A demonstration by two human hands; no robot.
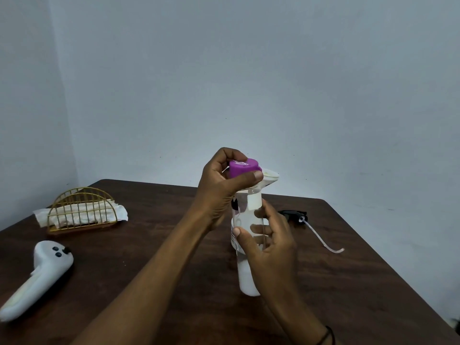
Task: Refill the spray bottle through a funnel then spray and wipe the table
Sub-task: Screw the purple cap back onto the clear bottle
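Observation:
My left hand [219, 192] grips the purple cap [242, 167] on top of a clear labelled refill bottle [245, 215], which is held upright above the table. My right hand [268, 239] wraps around that bottle's body from the right. Right behind it stands a white spray bottle [247, 280] on the dark wooden table [154, 245], with a white funnel [270, 174] in its neck; the funnel's stem shows through the clear bottle. The black spray head [293, 215] with its thin dip tube lies on the table to the right.
A gold wire holder [82, 210] with white paper napkins stands at the back left. A white handheld controller [42, 272] lies near the left front edge. The table's right edge runs diagonally close to the spray head. Grey walls stand behind.

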